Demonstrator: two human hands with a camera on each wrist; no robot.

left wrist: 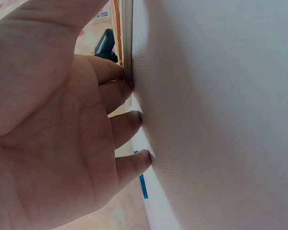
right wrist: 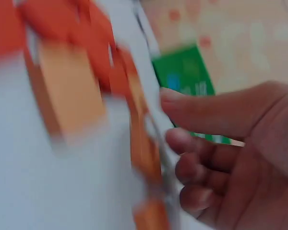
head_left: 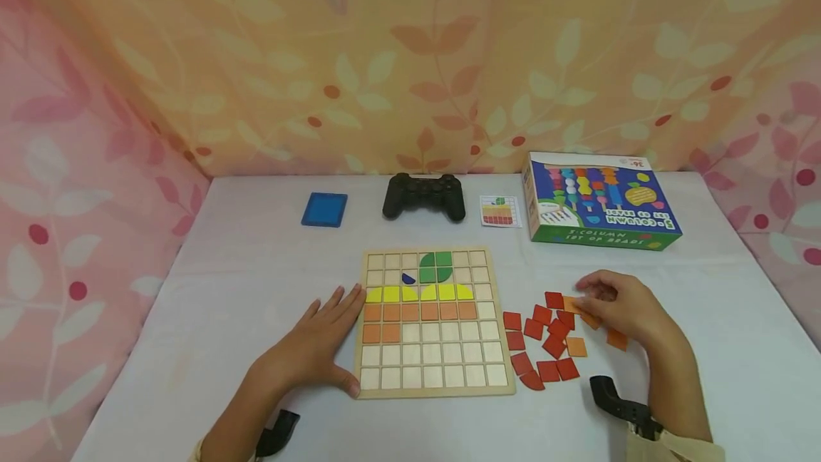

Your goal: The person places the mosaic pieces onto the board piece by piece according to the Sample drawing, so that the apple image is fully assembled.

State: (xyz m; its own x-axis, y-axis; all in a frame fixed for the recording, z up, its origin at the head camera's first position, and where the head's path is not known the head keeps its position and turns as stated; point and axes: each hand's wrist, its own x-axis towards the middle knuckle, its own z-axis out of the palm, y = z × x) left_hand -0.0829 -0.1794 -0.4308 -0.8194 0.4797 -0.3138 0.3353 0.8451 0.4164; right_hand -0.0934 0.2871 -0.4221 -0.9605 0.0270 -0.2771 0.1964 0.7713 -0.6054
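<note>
A wooden grid board lies on the table with orange, yellow, green and dark blue tiles in some of its squares. My left hand rests along the board's left edge, fingers spread; the left wrist view shows its fingertips against the edge and tabletop. To the right of the board, loose red tiles and orange tiles are scattered. Over the upper orange ones hovers my right hand, fingers bent loosely. In the blurred right wrist view, nothing shows between its thumb and fingers.
Behind the board are a blue square tray, a black game controller, and a small pattern card. A bead-set box stands at the back right. Patterned cloth hangs behind the table.
</note>
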